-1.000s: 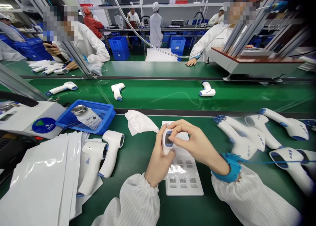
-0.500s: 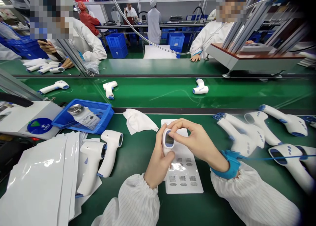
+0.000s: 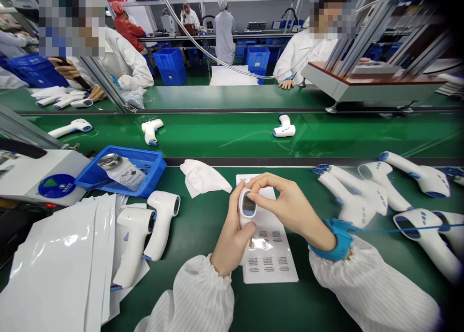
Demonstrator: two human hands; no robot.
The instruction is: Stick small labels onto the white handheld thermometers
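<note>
Both my hands are on a small white thermometer with a dark display and blue trim, held upright above a printed instruction sheet. My left hand wraps its lower body, and the fingertips of my right hand pinch its top edge. A blue strap circles my right wrist. Two white thermometer guns lie on the green bench left of my hands, and several more lie to the right. A crumpled white cloth rests beyond my left hand.
White plastic bags are stacked at the left, behind them a blue tray holding a labelled bottle. Several thermometers sit on a green conveyor belt ahead. Co-workers in white coats stand across the line.
The thermometers on the conveyor belt have moved left. My hands keep the same hold on the small thermometer.
</note>
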